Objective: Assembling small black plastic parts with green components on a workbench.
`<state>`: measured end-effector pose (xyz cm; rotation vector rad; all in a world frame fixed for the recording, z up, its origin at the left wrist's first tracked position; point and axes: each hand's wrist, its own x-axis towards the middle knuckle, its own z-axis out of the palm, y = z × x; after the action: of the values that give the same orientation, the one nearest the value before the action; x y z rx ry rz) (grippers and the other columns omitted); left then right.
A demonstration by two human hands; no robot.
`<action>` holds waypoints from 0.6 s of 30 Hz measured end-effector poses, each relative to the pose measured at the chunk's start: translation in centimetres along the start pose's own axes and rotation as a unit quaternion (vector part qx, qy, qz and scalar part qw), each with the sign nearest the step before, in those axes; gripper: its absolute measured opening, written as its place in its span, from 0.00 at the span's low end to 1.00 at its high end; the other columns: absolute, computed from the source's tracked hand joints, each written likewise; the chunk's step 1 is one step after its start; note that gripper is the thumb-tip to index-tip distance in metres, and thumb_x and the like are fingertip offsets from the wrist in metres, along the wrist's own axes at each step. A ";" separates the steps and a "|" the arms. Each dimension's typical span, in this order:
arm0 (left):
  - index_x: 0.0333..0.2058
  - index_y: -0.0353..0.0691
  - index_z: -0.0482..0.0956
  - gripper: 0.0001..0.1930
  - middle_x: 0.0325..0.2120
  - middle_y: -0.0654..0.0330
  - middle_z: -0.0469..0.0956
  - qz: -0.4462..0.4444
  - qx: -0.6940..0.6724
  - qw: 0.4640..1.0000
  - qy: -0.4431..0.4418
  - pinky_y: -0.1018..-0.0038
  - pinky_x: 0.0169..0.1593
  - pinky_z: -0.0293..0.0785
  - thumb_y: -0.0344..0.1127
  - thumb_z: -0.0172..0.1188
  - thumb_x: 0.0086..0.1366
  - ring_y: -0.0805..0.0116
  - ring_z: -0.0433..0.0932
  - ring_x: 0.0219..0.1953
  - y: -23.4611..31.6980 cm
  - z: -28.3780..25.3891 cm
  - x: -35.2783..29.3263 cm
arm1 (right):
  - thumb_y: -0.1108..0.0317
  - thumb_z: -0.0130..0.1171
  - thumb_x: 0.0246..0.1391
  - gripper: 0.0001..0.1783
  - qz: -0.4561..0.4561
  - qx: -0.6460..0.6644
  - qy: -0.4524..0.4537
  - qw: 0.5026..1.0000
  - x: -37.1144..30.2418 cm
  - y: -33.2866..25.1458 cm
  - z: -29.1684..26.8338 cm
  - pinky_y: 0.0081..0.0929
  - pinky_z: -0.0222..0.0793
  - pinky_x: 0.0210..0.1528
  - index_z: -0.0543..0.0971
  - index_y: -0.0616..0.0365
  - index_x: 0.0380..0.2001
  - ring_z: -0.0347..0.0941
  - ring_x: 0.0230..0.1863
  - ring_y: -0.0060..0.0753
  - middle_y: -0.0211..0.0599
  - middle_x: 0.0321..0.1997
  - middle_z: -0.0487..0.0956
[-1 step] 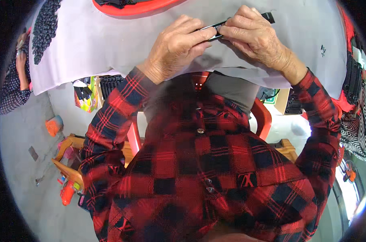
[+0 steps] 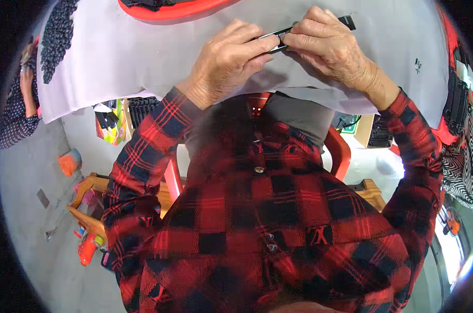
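Over the pale table cover, both hands hold a long, slim black strip-like piece (image 2: 346, 22), possibly plastic; its exact kind I cannot make out. It lies at a slant, its free end showing beyond my right hand. My left hand (image 2: 225, 60) is closed round its lower left part, with thumb and index finger stretched along it. My right hand (image 2: 327, 48) pinches it near the middle, fingertips pressed together close to the left thumb. Whatever lies under the right fingertips is hidden.
The table cover (image 2: 142, 62) bears a heap of small black parts (image 2: 58, 39) at far left, a red tray (image 2: 179, 13) with black things at the back, and tiny black bits (image 2: 418, 65) at right. Another person's arm (image 2: 29, 94) is at the left edge. Boxes of black pieces (image 2: 140, 110) stand below.
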<state>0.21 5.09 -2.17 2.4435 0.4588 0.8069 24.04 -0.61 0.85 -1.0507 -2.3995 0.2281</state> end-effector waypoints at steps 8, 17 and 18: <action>0.43 0.43 0.82 0.18 0.34 0.60 0.77 -0.005 0.002 1.000 -0.003 0.65 0.41 0.76 0.28 0.69 0.50 0.56 0.76 0.38 0.3 -0.6 0.2 | 0.73 0.69 0.43 0.17 0.007 0.024 -0.016 1.000 0.7 -0.1 -0.5 0.35 0.69 0.42 0.82 0.56 0.40 0.70 0.38 0.40 0.32 0.35 0.76; 0.44 0.40 0.82 0.16 0.36 0.58 0.78 0.018 0.046 0.998 0.033 0.66 0.43 0.75 0.31 0.69 0.55 0.58 0.77 0.39 0.3 0.0 -0.3 | 0.72 0.67 0.47 0.15 0.028 -0.051 0.021 0.998 -0.3 -1.3 0.5 0.35 0.69 0.44 0.81 0.55 0.41 0.70 0.40 0.39 0.31 0.37 0.77; 0.44 0.40 0.82 0.16 0.36 0.59 0.78 0.027 0.050 0.998 0.038 0.66 0.43 0.75 0.32 0.69 0.55 0.58 0.77 0.39 0.2 0.0 -0.4 | 0.72 0.67 0.48 0.15 0.033 -0.062 0.024 0.997 -0.2 -1.4 0.5 0.35 0.69 0.45 0.82 0.54 0.41 0.70 0.41 0.40 0.31 0.37 0.77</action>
<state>-0.07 4.75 -2.16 2.5343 0.4740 0.9222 23.00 -1.74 0.82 -1.1787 -2.3628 0.0770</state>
